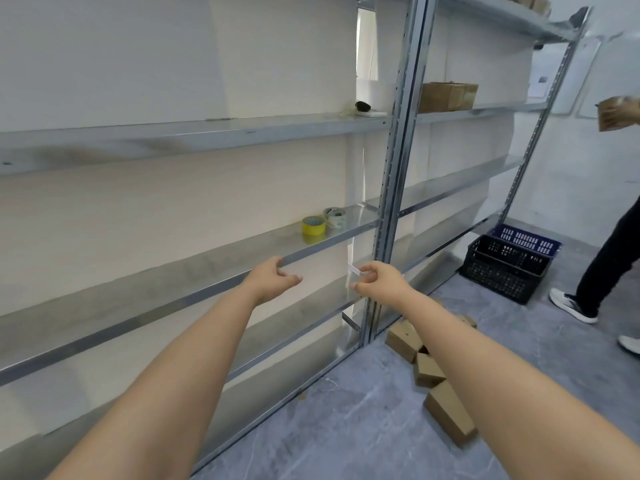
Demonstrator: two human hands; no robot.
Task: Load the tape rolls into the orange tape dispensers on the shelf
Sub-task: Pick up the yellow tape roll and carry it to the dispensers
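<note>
A yellow tape roll [313,225] and a pale clear tape roll [335,216] stand side by side at the right end of the metal shelf [207,268]. No orange dispenser shows in this view. My left hand [273,279] reaches out with its fingers curled against the shelf's front edge, well short of the rolls and holding nothing. My right hand [377,280] hangs in front of the shelf's right end near the upright post [391,188], fingers loosely curled and apart, with nothing in them.
Several small cardboard boxes [440,386] lie on the grey floor by the rack's foot. A black crate [505,268] and a blue crate [526,237] stand further right. Another person [609,258] carries a box at the far right. Cardboard boxes [446,95] sit on the upper shelf.
</note>
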